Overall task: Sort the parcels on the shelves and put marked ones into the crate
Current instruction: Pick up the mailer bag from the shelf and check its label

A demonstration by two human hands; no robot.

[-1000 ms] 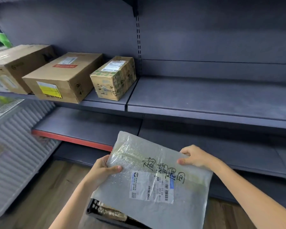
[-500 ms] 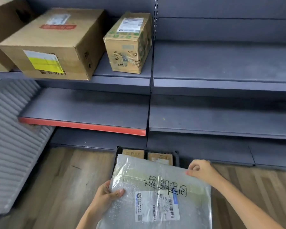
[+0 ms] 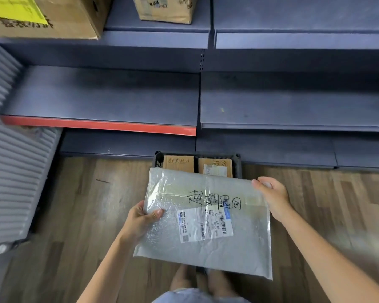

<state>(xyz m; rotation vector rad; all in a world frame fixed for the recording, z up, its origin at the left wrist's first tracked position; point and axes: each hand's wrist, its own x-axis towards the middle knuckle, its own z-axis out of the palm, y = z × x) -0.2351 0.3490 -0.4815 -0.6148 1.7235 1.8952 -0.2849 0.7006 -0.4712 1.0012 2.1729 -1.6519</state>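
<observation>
A flat silver bubble mailer [image 3: 208, 243], with black handwriting and a white shipping label on its face, is held over the floor in front of me. My left hand [image 3: 141, 219] grips its left edge, thumb on top. My right hand [image 3: 271, 195] grips its upper right corner. Beyond and under the mailer's far edge stands a black crate [image 3: 158, 161] on the floor. Inside it are two cardboard boxes [image 3: 178, 163] with handwriting on their tops; the mailer hides most of the crate.
Dark grey shelves [image 3: 293, 101] run across the view, the lower left one with a red front edge [image 3: 96, 124]. Two cardboard parcels [image 3: 70, 16] sit on the upper shelf at top left. A ribbed grey panel [image 3: 11, 171] stands at the left. The floor is wood.
The view has tilted further down, so the crate and floor show more. The mailer, still held in both hands, has come lower over the crate.
</observation>
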